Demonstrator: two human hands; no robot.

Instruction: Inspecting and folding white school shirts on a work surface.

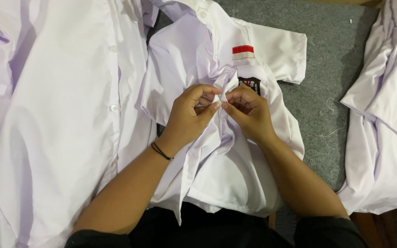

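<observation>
A small white short-sleeved shirt lies in front of me with a red and white patch and a dark badge on its chest. My left hand and my right hand meet at the middle of the shirt's front. Both pinch the bunched fabric of the placket between thumb and fingers. A thin black band circles my left wrist.
A larger white shirt with buttons is spread out on the left. Another pile of white cloth lies at the right. Grey carpet with loose threads shows between them.
</observation>
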